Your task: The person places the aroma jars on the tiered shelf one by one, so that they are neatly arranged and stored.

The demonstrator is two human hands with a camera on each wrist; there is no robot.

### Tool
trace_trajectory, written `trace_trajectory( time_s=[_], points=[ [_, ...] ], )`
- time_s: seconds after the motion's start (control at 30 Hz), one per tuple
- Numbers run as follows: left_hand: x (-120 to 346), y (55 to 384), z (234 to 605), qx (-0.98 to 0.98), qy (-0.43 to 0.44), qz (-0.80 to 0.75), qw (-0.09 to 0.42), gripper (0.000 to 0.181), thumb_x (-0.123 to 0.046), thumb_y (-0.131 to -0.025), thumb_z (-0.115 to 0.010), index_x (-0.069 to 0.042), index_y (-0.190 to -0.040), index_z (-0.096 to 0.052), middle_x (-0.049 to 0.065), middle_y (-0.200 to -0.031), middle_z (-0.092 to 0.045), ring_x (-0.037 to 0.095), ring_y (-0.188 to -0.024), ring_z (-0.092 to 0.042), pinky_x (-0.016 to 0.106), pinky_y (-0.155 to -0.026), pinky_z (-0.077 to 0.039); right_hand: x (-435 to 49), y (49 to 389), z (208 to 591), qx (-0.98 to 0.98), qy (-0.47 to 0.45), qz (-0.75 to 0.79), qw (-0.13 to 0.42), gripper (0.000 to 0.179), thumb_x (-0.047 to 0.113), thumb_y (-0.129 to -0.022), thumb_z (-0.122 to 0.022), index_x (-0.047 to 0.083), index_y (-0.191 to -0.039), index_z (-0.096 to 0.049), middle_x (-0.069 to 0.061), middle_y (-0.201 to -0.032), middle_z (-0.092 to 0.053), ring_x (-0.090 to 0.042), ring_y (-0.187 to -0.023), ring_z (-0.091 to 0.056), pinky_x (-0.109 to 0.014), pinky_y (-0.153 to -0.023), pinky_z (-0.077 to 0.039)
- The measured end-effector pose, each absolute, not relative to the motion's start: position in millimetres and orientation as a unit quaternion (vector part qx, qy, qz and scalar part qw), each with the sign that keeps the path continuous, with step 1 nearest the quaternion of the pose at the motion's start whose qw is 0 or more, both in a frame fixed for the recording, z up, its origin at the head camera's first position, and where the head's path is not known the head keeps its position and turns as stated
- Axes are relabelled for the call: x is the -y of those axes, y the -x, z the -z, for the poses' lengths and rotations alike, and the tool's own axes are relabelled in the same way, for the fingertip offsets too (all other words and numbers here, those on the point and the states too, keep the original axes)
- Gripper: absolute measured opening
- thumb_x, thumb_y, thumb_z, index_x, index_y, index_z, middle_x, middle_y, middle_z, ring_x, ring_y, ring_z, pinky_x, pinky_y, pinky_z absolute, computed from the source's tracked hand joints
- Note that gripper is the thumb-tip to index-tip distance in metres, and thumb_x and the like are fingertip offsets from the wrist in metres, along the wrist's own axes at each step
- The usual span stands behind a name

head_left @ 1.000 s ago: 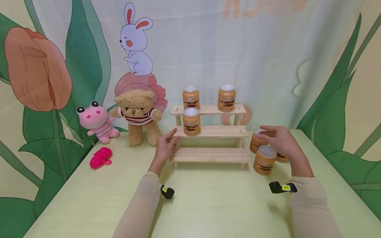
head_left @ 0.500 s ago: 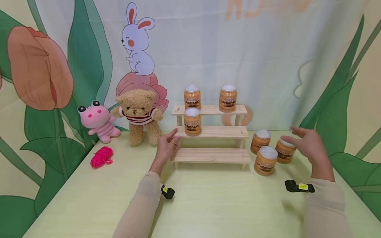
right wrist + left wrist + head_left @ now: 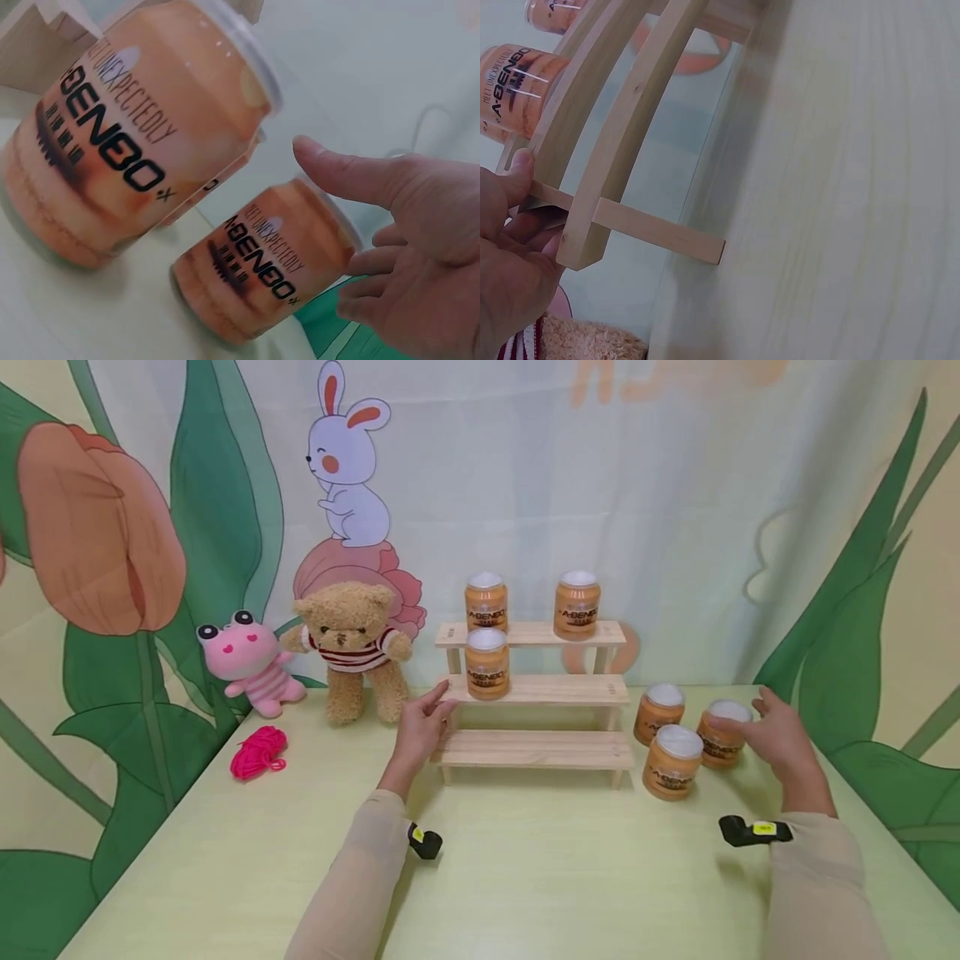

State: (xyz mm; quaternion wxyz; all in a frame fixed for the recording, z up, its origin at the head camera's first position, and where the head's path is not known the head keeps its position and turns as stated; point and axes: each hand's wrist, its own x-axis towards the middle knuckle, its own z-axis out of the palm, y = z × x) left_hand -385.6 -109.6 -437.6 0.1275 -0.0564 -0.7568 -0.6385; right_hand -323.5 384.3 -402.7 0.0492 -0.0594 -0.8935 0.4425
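Observation:
At the left end of a three-tier wooden shelf (image 3: pixel 532 749), my left hand (image 3: pixel 420 731) holds the side frame; the left wrist view shows the thumb (image 3: pixel 519 176) on the wood and the other fingers reaching beneath. On the right, my right hand (image 3: pixel 783 747) is at the farthest-right orange jar (image 3: pixel 718 750), its thumb over the white lid and its fingers beside the jar, not curled round it. Two similar jars stand close by, a front jar (image 3: pixel 672 770) and a back jar (image 3: pixel 657 724). On the shelf, two jars are on the top tier and one jar (image 3: pixel 487 672) on the middle tier's left.
Left of the shelf are a teddy bear (image 3: pixel 352 647), a pink frog plush (image 3: pixel 251 664) and a bundle of pink yarn (image 3: pixel 258 753). A printed cloth backdrop (image 3: pixel 675 485) hangs behind the pale table (image 3: pixel 570 868).
My right hand has moved right, away from the back jar, and then in to the farthest-right jar with the thumb over its lid. The left hand has stayed at the shelf.

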Motion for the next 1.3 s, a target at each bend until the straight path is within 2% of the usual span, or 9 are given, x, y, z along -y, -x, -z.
trace_trajectory(
  time_s=[0.13, 0.27, 0.37, 0.5, 0.63, 0.73, 0.87, 1.13, 1.3],
  points=[
    [112, 386, 437, 0.758, 0.058, 0.637, 0.132, 0.043, -0.018, -0.097, -0.069, -0.013, -0.139, -0.061, 0.014, -0.095, -0.070, 0.013, -0.061, -0.048, 0.017, -0.050, -0.038, -385, 331, 412, 0.887, 0.053, -0.455, 0.053, 0.121, 0.046, -0.089, -0.075, -0.001, -0.155, 0.015, -0.035, -0.158, -0.004, -0.055, -0.143, -0.009, -0.067, -0.110, -0.020],
    [113, 385, 436, 0.758, 0.063, 0.635, 0.138, 0.043, -0.017, -0.096, -0.069, -0.012, -0.138, -0.061, 0.011, -0.096, -0.070, 0.013, -0.061, -0.048, 0.018, -0.050, -0.038, -385, 334, 419, 0.879, 0.053, -0.471, 0.049, 0.121, 0.044, -0.089, -0.076, -0.003, -0.154, 0.014, -0.039, -0.156, -0.007, -0.056, -0.141, -0.017, -0.067, -0.109, -0.023],
    [113, 385, 436, 0.757, 0.065, 0.635, 0.140, 0.043, -0.018, -0.096, -0.069, -0.012, -0.138, -0.061, 0.008, -0.094, -0.070, 0.012, -0.059, -0.047, 0.018, -0.049, -0.037, -384, 333, 423, 0.876, 0.051, -0.478, 0.045, 0.117, 0.044, -0.090, -0.075, -0.007, -0.154, 0.008, -0.042, -0.153, -0.015, -0.056, -0.138, -0.024, -0.067, -0.108, -0.026],
    [114, 385, 436, 0.755, 0.067, 0.637, 0.141, 0.043, -0.017, -0.096, -0.069, -0.012, -0.138, -0.062, 0.008, -0.089, -0.069, 0.010, -0.057, -0.045, 0.017, -0.049, -0.036, -382, 333, 427, 0.869, 0.045, -0.491, 0.052, 0.100, 0.042, -0.090, -0.075, -0.010, -0.155, -0.019, -0.038, -0.146, -0.034, -0.051, -0.132, -0.034, -0.065, -0.106, -0.030],
    [113, 384, 435, 0.751, 0.068, 0.643, 0.136, 0.043, -0.017, -0.097, -0.069, -0.011, -0.138, -0.061, 0.021, -0.092, -0.067, 0.008, -0.056, -0.044, 0.017, -0.049, -0.035, -381, 332, 429, 0.858, 0.059, -0.506, 0.065, 0.087, 0.043, -0.088, -0.077, -0.008, -0.147, -0.040, -0.033, -0.142, -0.043, -0.047, -0.131, -0.038, -0.064, -0.106, -0.031],
    [113, 384, 436, 0.749, 0.066, 0.646, 0.132, 0.043, -0.017, -0.097, -0.068, -0.011, -0.139, -0.061, 0.027, -0.094, -0.064, 0.007, -0.056, -0.043, 0.017, -0.049, -0.035, -380, 332, 428, 0.849, 0.077, -0.519, 0.066, 0.091, 0.044, -0.085, -0.080, -0.009, -0.147, -0.040, -0.032, -0.144, -0.043, -0.047, -0.133, -0.036, -0.065, -0.107, -0.029],
    [113, 384, 436, 0.748, 0.066, 0.647, 0.133, 0.043, -0.017, -0.097, -0.068, -0.011, -0.139, -0.061, 0.025, -0.089, -0.063, 0.007, -0.054, -0.042, 0.017, -0.048, -0.034, -380, 333, 429, 0.837, 0.095, -0.534, 0.070, 0.092, 0.043, -0.082, -0.083, -0.007, -0.147, -0.042, -0.029, -0.144, -0.044, -0.044, -0.132, -0.037, -0.063, -0.108, -0.030],
    [111, 385, 438, 0.744, 0.069, 0.652, 0.128, 0.042, -0.016, -0.097, -0.068, -0.011, -0.138, -0.062, 0.030, -0.092, -0.063, 0.007, -0.054, -0.042, 0.017, -0.048, -0.034, -379, 336, 433, 0.826, 0.122, -0.545, 0.083, 0.090, 0.045, -0.076, -0.087, -0.003, -0.144, -0.050, -0.024, -0.141, -0.048, -0.036, -0.127, -0.043, -0.059, -0.106, -0.035],
    [111, 385, 438, 0.746, 0.070, 0.651, 0.124, 0.042, -0.016, -0.097, -0.068, -0.012, -0.138, -0.062, 0.024, -0.087, -0.063, 0.008, -0.054, -0.042, 0.018, -0.048, -0.034, -380, 335, 427, 0.825, 0.144, -0.540, 0.087, 0.093, 0.047, -0.077, -0.086, -0.002, -0.146, -0.048, -0.025, -0.144, -0.046, -0.038, -0.130, -0.040, -0.059, -0.106, -0.035]
  ],
)
